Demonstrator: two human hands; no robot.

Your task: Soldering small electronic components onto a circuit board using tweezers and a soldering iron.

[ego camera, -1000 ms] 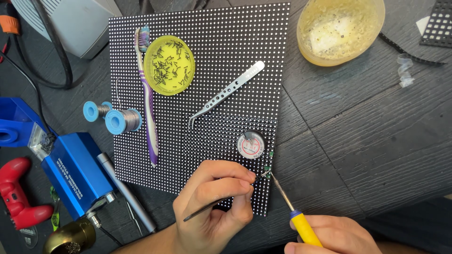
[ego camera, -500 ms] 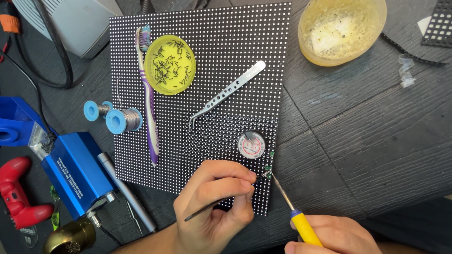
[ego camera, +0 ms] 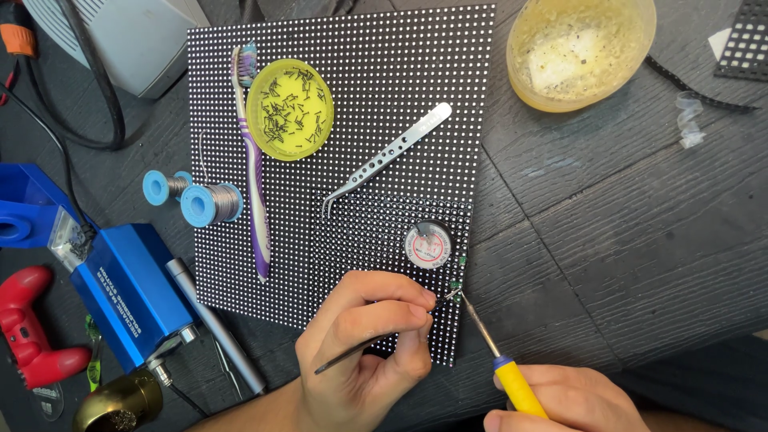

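Both hands have a closed grip on a tool at the near right corner of the panel: the left hand (ego camera: 364, 352) pinches a thin dark pair of tweezers (ego camera: 376, 340) between thumb and fingers, and the right hand (ego camera: 572, 404) is wrapped round the yellow handle of a soldering iron (ego camera: 496, 356). The two tips meet at a tiny green part (ego camera: 455, 286) on the panel's right edge. The step in hand looks like soldering or lifting one small component, so the next move calls for a steady tweezer hold while the iron tip stays on that joint alone, clear of neighbouring dots. Around them, from big to small: the dark wooden bench (ego camera: 624, 216); the black dotted LED panel (ego camera: 360, 88) lying flat on it; a blue box-shaped station (ego camera: 132, 292) at the left; a yellowish tub (ego camera: 580, 48) far right; a yellow lid of small dark bits (ego camera: 290, 110) on the panel; a purple toothbrush (ego camera: 254, 176) beside it; silver tweezers (ego camera: 388, 156); a solder spool (ego camera: 204, 204); and a small round tin (ego camera: 426, 245) just beyond the work point.
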